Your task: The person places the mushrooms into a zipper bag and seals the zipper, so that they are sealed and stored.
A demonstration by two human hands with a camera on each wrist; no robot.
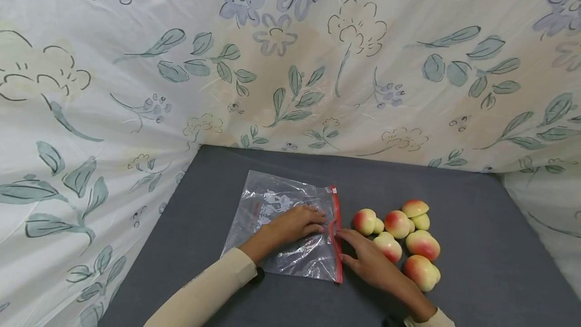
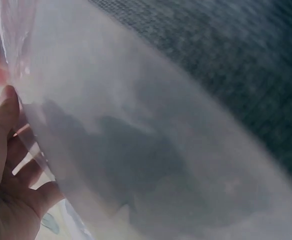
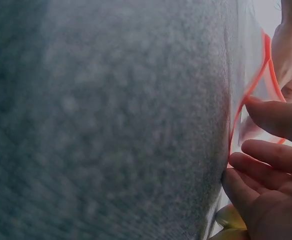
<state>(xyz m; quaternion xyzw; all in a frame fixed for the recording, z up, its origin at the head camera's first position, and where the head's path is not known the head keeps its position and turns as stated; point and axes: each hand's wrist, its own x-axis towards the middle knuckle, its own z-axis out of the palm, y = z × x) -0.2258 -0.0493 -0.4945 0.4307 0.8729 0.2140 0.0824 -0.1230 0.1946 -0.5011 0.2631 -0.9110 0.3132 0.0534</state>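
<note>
A clear plastic zip bag [image 1: 290,261] lies flat, its red-edged mouth [image 1: 338,266] toward the right. My left hand [image 1: 295,223] rests on the bag's upper film, fingertips just short of the red strip. In the left wrist view, its thumb and fingers [image 2: 28,172] touch the thin film [image 2: 111,100]. My right hand [image 1: 369,259] touches the mouth from the right, thumb and forefinger spread along the strip. The right wrist view shows the two red edges [image 3: 256,75] parted beside the thumb [image 3: 273,117].
Several mushroom-shaped pieces [image 1: 422,244], pale yellow with red patches, lie close together beyond and right of my right hand. The dark grey tabletop [image 1: 490,246] is bordered by floral cloth [image 1: 290,90] at the back and sides.
</note>
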